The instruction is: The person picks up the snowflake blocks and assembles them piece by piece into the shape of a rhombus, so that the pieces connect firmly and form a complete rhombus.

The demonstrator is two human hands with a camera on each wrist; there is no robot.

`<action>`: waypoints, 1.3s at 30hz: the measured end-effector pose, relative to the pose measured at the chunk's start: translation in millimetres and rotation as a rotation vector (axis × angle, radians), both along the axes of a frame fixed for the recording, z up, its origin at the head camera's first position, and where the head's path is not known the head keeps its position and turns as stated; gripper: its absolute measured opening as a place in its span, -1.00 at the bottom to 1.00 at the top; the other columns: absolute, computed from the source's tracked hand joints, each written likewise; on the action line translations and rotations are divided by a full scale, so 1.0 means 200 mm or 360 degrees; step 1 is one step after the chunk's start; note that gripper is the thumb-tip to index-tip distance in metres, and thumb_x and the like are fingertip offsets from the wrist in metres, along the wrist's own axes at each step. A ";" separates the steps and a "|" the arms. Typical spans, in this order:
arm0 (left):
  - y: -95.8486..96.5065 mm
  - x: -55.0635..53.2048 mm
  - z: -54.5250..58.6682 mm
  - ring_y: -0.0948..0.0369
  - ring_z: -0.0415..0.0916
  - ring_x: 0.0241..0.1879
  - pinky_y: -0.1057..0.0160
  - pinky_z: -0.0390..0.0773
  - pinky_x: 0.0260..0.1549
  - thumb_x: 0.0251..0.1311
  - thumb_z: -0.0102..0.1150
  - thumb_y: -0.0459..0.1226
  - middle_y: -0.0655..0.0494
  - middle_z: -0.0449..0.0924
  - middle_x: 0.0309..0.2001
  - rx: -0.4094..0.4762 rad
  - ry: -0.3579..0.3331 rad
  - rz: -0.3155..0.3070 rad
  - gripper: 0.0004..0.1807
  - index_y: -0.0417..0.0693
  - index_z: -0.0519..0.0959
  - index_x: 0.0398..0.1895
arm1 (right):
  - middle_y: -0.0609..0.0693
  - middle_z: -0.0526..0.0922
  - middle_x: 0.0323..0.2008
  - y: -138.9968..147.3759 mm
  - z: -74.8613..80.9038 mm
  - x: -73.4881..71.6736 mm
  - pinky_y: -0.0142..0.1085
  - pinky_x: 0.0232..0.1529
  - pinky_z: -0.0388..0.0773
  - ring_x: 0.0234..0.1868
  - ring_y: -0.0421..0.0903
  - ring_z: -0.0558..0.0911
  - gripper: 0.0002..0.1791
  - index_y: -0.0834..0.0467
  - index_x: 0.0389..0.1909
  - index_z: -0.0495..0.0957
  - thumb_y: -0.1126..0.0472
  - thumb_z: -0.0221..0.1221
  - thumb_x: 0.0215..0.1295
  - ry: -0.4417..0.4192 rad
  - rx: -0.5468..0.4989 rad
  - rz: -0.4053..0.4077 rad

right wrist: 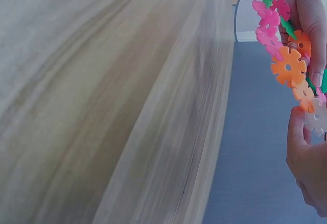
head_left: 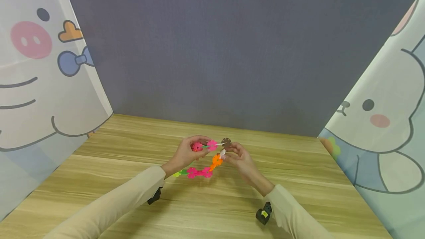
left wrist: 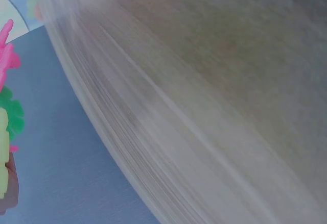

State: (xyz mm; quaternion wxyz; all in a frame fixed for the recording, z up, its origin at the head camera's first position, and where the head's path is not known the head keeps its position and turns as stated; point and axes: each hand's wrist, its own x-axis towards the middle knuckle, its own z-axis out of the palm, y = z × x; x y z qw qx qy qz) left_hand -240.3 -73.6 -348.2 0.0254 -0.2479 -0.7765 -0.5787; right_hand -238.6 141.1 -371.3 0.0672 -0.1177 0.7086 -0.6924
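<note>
Notched plastic flower discs are linked into a curved chain in front of me. My left hand [head_left: 186, 153] grips the upper stretch, by the pink discs [head_left: 212, 145]. At that stretch's right end is a brown disc [head_left: 226, 142], close to the fingertips of my right hand [head_left: 241, 160]. The right thumb and fingers pinch a white disc [right wrist: 317, 117], joined to orange discs [right wrist: 288, 67]. From there the chain hangs round through more pink discs [head_left: 192, 173] to a yellow-green disc [head_left: 177, 174] below the left wrist. Whether the brown and white discs touch is hidden.
Both hands are above a wood-grain table [head_left: 212, 209]. A dark grey panel [head_left: 212, 47] stands along its back edge. Cartoon-printed curtains [head_left: 30, 121] flank the left and right sides. Each wrist carries a small black camera [head_left: 263, 213].
</note>
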 end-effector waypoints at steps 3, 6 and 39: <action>0.00 0.01 0.00 0.32 0.50 -0.58 0.33 0.51 -0.66 0.10 0.20 -0.39 -0.17 0.57 -0.16 -0.0010 0.0026 0.0006 -0.64 -0.20 0.50 0.01 | 0.26 0.42 0.03 0.00 0.00 0.00 -0.19 0.00 0.53 -0.13 -0.18 0.58 -0.48 0.31 0.13 0.25 0.38 0.18 0.15 0.0027 0.0018 0.0024; 0.01 0.01 0.00 0.32 0.49 -0.57 0.31 0.52 -0.66 0.09 0.20 -0.39 -0.16 0.57 -0.17 -0.0019 0.0049 0.0012 -0.65 -0.19 0.51 0.00 | 0.27 0.41 0.04 0.00 0.00 -0.01 -0.14 0.03 0.52 -0.12 -0.19 0.58 -0.49 0.31 0.13 0.25 0.38 0.16 0.17 0.0042 0.0009 0.0048; 0.01 0.03 -0.02 0.08 0.52 -0.33 -0.10 0.57 -0.49 0.08 0.21 -0.40 -0.16 0.57 -0.18 0.0046 -0.0022 0.0003 -0.66 -0.19 0.51 -0.02 | 0.21 0.40 0.00 -0.03 -0.01 -0.01 -0.17 -0.02 0.54 -0.12 -0.05 0.58 -0.33 0.05 0.26 0.17 0.46 0.14 0.14 0.0140 -0.0148 0.0020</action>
